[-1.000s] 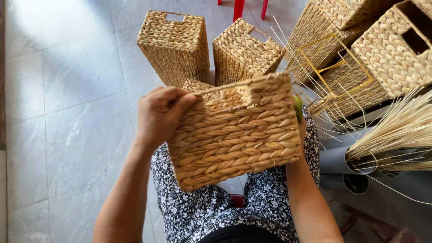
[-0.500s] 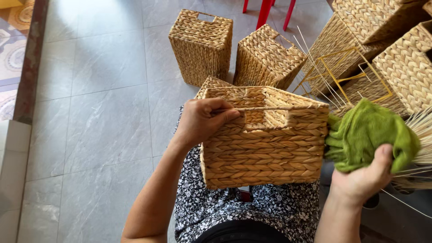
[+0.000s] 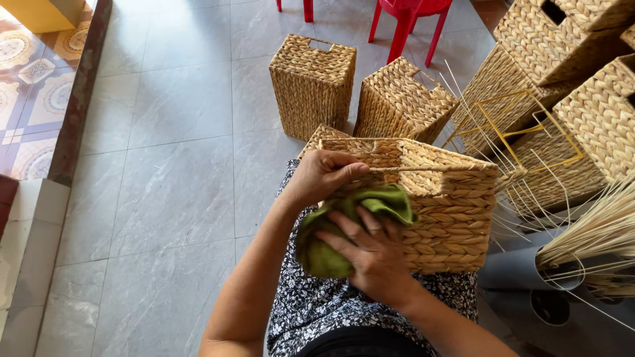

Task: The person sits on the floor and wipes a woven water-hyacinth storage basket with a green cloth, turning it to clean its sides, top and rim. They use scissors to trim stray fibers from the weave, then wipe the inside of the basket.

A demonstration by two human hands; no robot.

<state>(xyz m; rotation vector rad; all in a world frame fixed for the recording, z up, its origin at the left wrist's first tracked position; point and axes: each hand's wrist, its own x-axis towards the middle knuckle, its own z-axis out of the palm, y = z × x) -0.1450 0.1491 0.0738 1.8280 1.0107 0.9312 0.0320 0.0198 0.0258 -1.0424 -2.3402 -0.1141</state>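
Both our forearms are bare, with no sleeves reaching into view. Our left hand [image 3: 321, 177] and right hand [image 3: 370, 254] wear no gloves, and we cannot make out any ring or watch. Over our lap we wear a black garment [image 3: 311, 311] printed all over with small white flowers, its fabric lying in soft folds.

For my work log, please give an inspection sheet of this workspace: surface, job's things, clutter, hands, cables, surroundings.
Surface: grey tiled floor; work rests on lap.
Job's things: rectangular woven straw basket; crumpled green cloth pressed on its side.
Clutter: two woven baskets on floor; stacked baskets at right; loose straw bundle; yellow wire frame.
Hands: left hand grips basket rim; right hand presses cloth.
Cables: nothing seen.
Surroundings: red plastic chair; patterned tiles.
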